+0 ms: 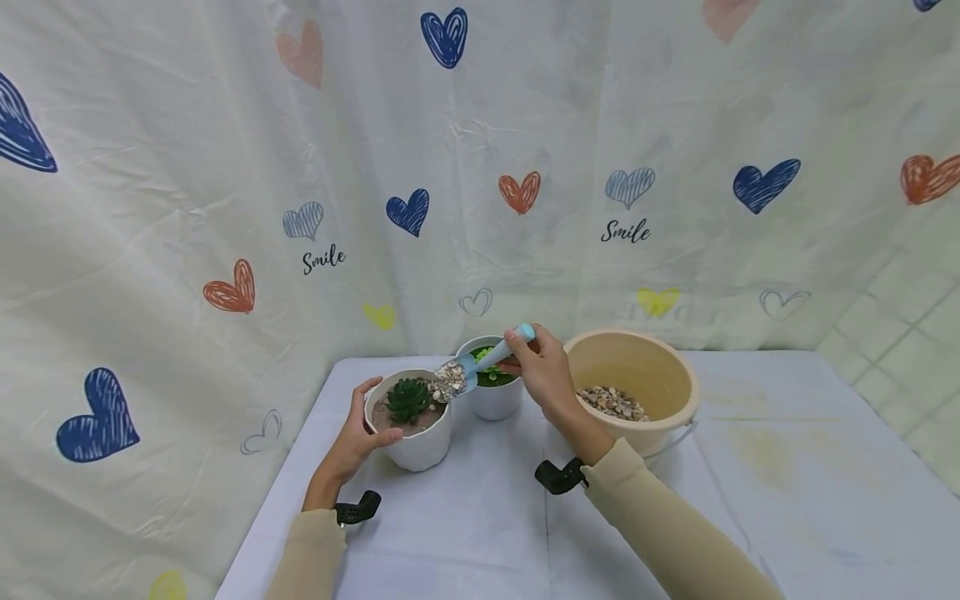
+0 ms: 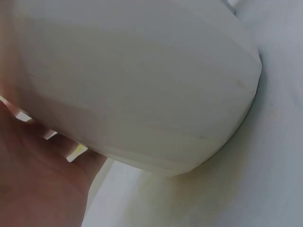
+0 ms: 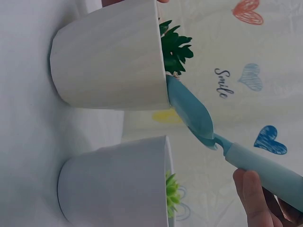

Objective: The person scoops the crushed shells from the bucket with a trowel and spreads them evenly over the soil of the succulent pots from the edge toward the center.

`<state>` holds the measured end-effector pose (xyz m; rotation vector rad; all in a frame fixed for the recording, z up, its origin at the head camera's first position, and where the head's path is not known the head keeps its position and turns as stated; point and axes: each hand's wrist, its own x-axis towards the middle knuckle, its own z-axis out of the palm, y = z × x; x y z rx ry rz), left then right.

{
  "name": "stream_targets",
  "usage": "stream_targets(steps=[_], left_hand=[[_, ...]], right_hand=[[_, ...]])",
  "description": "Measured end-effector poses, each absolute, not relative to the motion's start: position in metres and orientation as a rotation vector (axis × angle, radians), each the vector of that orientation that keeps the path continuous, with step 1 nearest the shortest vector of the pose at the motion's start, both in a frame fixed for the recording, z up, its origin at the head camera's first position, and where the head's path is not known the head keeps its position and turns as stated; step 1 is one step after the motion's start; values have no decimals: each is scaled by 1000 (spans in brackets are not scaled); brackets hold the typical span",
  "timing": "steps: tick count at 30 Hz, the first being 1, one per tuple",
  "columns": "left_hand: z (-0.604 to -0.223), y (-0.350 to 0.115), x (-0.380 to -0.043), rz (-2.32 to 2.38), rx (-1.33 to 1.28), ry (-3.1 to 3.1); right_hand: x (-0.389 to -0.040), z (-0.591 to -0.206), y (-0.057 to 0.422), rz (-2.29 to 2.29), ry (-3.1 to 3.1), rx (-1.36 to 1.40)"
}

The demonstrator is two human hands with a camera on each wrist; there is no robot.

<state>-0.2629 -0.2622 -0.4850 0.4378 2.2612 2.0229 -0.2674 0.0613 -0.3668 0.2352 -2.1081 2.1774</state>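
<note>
A white flowerpot (image 1: pixel 420 451) with a dark green succulent (image 1: pixel 408 398) in brownish soil stands on the left. My left hand (image 1: pixel 356 438) holds it, thumb across the near rim and fingers round the far left side. In the left wrist view, the pot wall (image 2: pixel 142 90) fills most of the frame. Pinched in my right hand (image 1: pixel 547 377) is the handle of a light blue trowel (image 1: pixel 495 357), tilted down to the left. Its blade, loaded with small pebbles (image 1: pixel 450 380), is at the pot's right rim, as the trowel blade (image 3: pixel 191 106) shows in the right wrist view.
Just behind the trowel stands a second white pot (image 1: pixel 497 406) with a light green plant (image 1: pixel 491 379). A beige bucket (image 1: pixel 678 379) with pebbles (image 1: pixel 611 402) inside is right of my right hand. Behind the white-covered table (image 1: pixel 480 533) hangs a heart-patterned curtain (image 1: pixel 525 275).
</note>
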Motion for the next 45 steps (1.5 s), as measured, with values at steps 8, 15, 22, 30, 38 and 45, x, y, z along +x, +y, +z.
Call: stream_targets(steps=[8, 15, 22, 30, 38, 45], left_hand=[[-480, -263, -261, 1966, 485, 2322], [-475, -258, -260, 1865, 425, 2450], [-480, -257, -262, 1933, 417, 2392], [-483, -258, -265, 1976, 409, 2319], [-487, -260, -266, 2026, 426, 2259], [-489, -261, -267, 2057, 440, 2200]], right_hand=[[-270, -372, 63, 2183, -2068, 238], [-272, -374, 65, 2199, -2042, 200], [-272, -372, 65, 2215, -2032, 112], [-273, -372, 67, 2226, -2011, 106], [-273, -373, 67, 2225, -2015, 121], [-273, -374, 66, 2212, -2010, 152]])
